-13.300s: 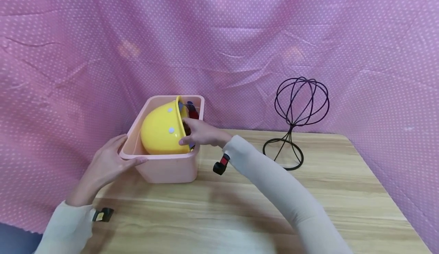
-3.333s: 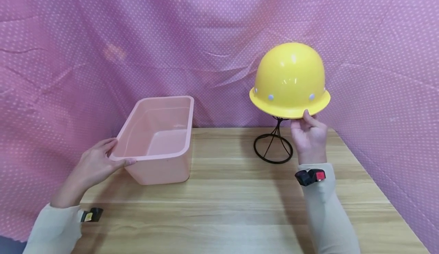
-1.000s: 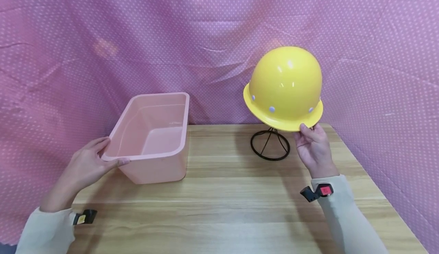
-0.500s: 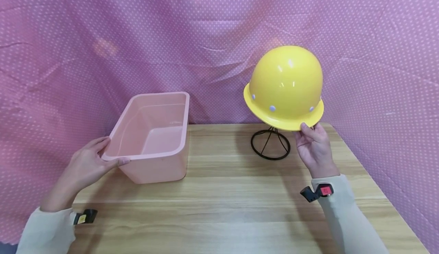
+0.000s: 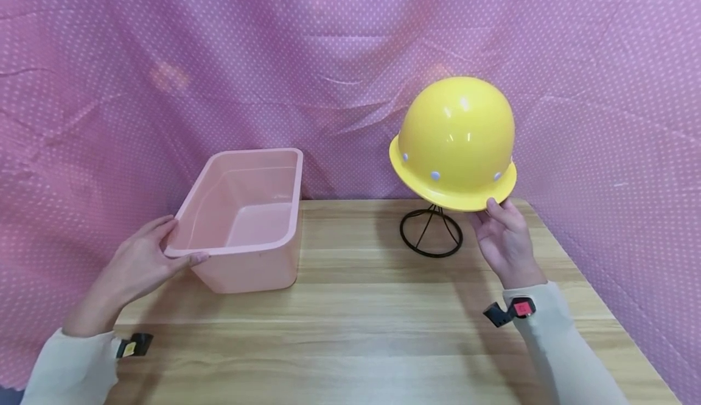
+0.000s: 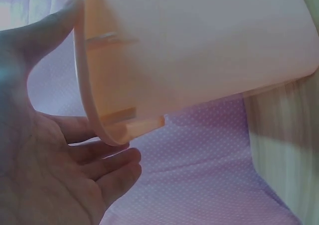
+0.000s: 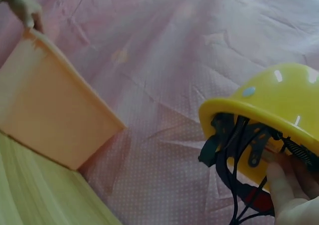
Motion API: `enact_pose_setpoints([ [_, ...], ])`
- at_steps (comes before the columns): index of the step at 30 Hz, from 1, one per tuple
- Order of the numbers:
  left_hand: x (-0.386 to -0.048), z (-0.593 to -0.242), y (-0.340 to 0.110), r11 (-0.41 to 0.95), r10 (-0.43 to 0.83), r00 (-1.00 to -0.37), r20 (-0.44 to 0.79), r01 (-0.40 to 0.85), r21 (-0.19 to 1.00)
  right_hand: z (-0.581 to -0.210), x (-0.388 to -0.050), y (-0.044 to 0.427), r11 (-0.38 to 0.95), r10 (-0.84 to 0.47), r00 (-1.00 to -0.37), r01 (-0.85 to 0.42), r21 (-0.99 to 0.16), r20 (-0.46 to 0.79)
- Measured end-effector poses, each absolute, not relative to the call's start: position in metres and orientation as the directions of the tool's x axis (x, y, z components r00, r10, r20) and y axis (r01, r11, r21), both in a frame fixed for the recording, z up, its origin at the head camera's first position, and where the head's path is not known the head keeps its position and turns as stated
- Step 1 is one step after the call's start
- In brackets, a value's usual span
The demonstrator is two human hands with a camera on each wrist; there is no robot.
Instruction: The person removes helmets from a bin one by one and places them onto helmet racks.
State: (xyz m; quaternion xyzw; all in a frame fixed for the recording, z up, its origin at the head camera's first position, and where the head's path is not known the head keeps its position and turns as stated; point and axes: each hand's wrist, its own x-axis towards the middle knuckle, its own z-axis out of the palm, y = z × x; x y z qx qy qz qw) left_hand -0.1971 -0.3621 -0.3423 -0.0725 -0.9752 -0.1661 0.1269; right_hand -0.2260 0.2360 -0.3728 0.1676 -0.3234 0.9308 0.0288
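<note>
A yellow hard hat [image 5: 459,140] sits tilted over the black wire stand [image 5: 431,233], hiding its upper part. My right hand [image 5: 506,238] holds the hat's brim at the lower right, thumb outside and fingers beneath. From the right wrist view, the hat's dark inner harness and hanging cords [image 7: 235,177] show under the shell, close to the fingers. At the left, my left hand [image 5: 139,265] grips the near-left corner of a pink plastic bin [image 5: 246,268]. Its thumb lies on the front rim and its fingers on the left side. Nothing lies in the bin.
The wooden tabletop [image 5: 350,332] carries both the bin and the stand near its back edge. Pink dotted cloth [image 5: 350,89] hangs behind and along both sides. A small wrist camera [image 5: 509,311] is strapped to the right sleeve, another [image 5: 135,345] to the left.
The hard hat went from the bin onto the stand in my right hand, then tilted and dropped slightly. Over the last second it barely moves. My left hand stays on the bin.
</note>
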Motion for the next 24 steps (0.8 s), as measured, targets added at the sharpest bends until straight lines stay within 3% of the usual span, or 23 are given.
enact_pose_setpoints([
  [6, -0.192, -0.331, -0.342, 0.927, 0.118, -0.950, 0.291, 0.210, 0.310, -0.377, -0.225, 0.247, -0.731, -0.019, -0.957, -0.183, -0.658, 0.288],
  [10, -0.193, -0.328, -0.324, 0.922, 0.162, -0.912, 0.378, 0.276, 0.271, -0.370, -0.223, 0.253, -0.663, 0.183, -0.963, -0.271, -0.698, 0.199],
  [14, -0.195, -0.325, -0.303, 0.897, 0.258, -0.832, 0.491, 0.395, 0.199, -0.360, -0.219, 0.260, -0.534, 0.390, -0.905, -0.373, -0.759, 0.170],
  [19, -0.204, -0.317, -0.279, 0.825, 0.411, -0.684, 0.602, 0.560, 0.074, -0.346, -0.213, 0.267, -0.270, 0.473, -0.808, -0.511, -0.816, 0.350],
  [22, -0.209, -0.309, -0.265, 0.787, 0.479, -0.624, 0.618, 0.617, 0.013, -0.335, -0.210, 0.267, -0.117, 0.413, -0.765, -0.583, -0.804, 0.495],
  [24, -0.210, -0.303, -0.255, 0.783, 0.507, -0.618, 0.601, 0.621, -0.021, -0.327, -0.207, 0.267, 0.020, 0.345, -0.741, -0.608, -0.794, 0.576],
])
